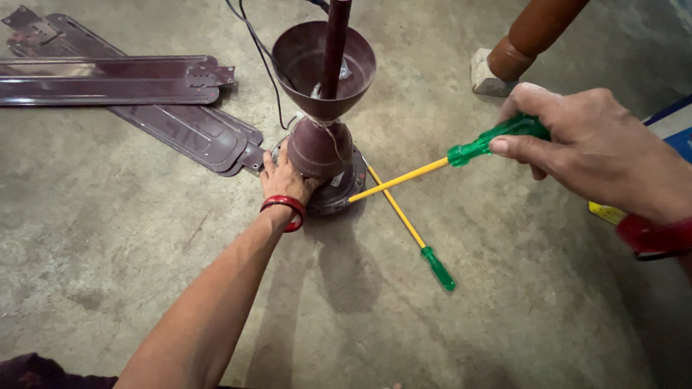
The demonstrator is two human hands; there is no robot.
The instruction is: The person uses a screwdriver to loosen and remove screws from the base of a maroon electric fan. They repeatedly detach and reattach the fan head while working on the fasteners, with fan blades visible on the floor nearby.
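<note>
A maroon ceiling fan motor (pixel 317 155) stands on the concrete floor, with its down rod (pixel 335 43) and a cup-shaped canopy (pixel 303 61) rising toward me. My left hand (pixel 283 180) presses against the motor housing from the near side; a red bangle sits on that wrist. My right hand (pixel 591 148) grips the green handle of a yellow-shafted screwdriver (pixel 432 167), whose tip reaches the motor's right rim. A second green-and-yellow screwdriver (pixel 414 234) lies on the floor, crossing under the first.
Maroon fan blades (pixel 122 79) lie on the floor at the upper left, one (pixel 194 133) still meeting the motor. A black cable (pixel 263 54) runs behind the canopy. A wooden furniture leg (pixel 530 32) on a stone block (pixel 486 75) stands upper right.
</note>
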